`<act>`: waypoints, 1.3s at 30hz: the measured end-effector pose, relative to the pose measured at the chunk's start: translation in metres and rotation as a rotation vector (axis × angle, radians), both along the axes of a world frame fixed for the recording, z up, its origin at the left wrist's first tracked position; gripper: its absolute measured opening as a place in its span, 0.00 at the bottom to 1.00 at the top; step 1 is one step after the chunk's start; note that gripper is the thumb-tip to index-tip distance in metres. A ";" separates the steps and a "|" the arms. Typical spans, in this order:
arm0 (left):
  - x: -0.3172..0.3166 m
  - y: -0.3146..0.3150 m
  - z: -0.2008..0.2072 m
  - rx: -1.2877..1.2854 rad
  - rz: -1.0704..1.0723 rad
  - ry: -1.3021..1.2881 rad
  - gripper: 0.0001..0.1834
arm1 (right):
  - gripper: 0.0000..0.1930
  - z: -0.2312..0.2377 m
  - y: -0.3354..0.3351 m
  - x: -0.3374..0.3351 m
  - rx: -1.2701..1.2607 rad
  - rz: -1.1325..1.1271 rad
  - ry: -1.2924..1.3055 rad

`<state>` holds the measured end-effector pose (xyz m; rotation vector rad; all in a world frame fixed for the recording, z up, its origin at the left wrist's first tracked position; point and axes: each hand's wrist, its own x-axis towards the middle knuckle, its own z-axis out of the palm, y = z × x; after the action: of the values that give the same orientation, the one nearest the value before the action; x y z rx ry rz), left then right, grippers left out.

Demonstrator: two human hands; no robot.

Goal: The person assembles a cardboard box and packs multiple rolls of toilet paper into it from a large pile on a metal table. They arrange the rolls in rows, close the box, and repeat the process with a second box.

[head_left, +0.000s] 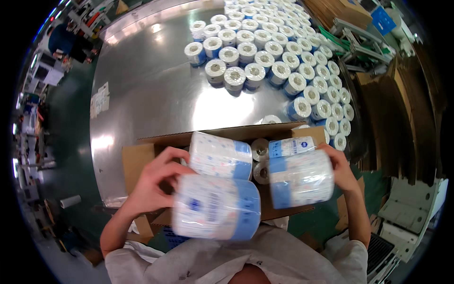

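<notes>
Metal table (146,94) beyond rolls (215,208) between left grip (156,182) and right grip (342,166)

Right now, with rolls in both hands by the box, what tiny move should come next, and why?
I'd probably ease the wrapped rolls in the left hand and right hand down into the cardboard box, because it is open beneath the hands and other rolls already sit inside.

A loose, creased, pale grey shirt (293,253) is worn, its front dotted with a few small dark marks (259,262). Wide short sleeves (124,266) leave the forearms (358,213), left hand (157,183) and right hand (342,169) bare.
</notes>
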<state>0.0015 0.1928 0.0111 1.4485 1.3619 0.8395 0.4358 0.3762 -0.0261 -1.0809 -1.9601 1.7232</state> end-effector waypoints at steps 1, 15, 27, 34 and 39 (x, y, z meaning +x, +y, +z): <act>0.003 0.001 -0.001 -0.015 -0.081 0.125 0.24 | 0.20 0.007 0.001 -0.015 0.200 0.101 -0.112; -0.003 -0.020 -0.105 0.399 -0.614 1.289 0.11 | 0.26 -0.089 -0.071 -0.209 0.869 0.791 -0.388; 0.005 -0.019 -0.089 -0.354 -0.620 1.105 0.36 | 0.15 -0.033 -0.024 -0.190 0.560 1.013 0.036; 0.038 0.128 0.037 -0.250 -0.324 0.268 0.11 | 0.19 -0.111 0.158 0.000 0.751 -0.298 -0.575; 0.067 0.317 -0.065 0.041 -0.347 0.786 0.11 | 0.28 -0.279 0.194 0.022 0.799 -0.158 -0.893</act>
<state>0.0687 0.5101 -0.0537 2.0863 1.5657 0.0482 0.4576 0.5702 -0.3051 -1.7139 -2.5555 0.2102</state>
